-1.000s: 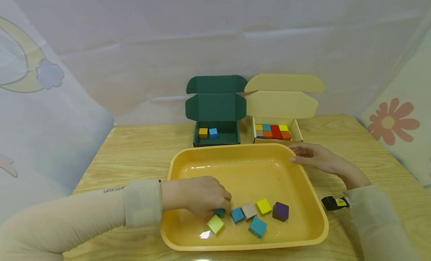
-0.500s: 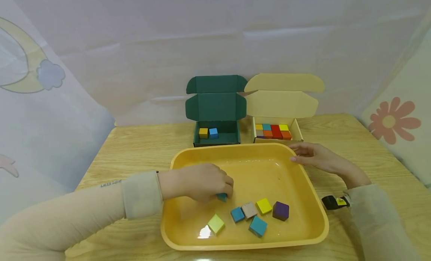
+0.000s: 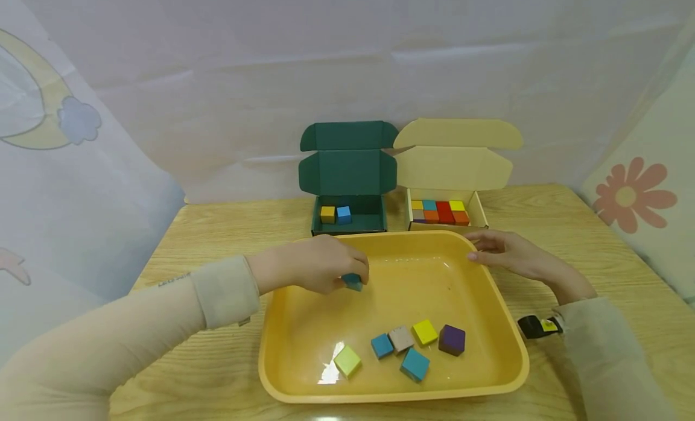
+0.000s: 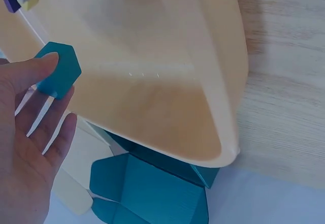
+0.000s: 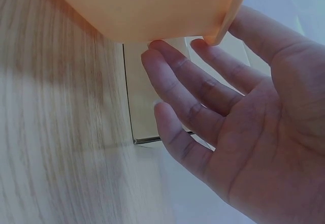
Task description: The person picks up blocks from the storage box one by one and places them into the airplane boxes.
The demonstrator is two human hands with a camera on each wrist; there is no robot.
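Observation:
My left hand (image 3: 320, 265) is over the far left part of the yellow tray (image 3: 521, 373), pinching a teal block (image 3: 352, 281) between thumb and fingers. In the left wrist view the teal block (image 4: 63, 74) has a six-sided outline. My right hand (image 3: 513, 255) holds the tray's far right corner, thumb over the rim and the other fingers outside, loosely bent. Within the tray lie a pale yellow-green block (image 3: 347, 361), a blue block (image 3: 382, 346), a beige block (image 3: 401, 339), a yellow block (image 3: 425, 332), a teal-blue block (image 3: 415, 365) and a purple block (image 3: 452, 340).
Beyond the tray stands an open dark green box (image 3: 350, 174) with an orange-yellow block (image 3: 328, 215) and a blue block (image 3: 344, 215) inside. Beside it, an open cream box (image 3: 456, 167) holds several coloured blocks. The wooden table (image 3: 217, 240) ends at a pale cloth backdrop.
My left hand has lifted the teal block from among the others and carried it toward the tray's far side. The right hand stays at the corner.

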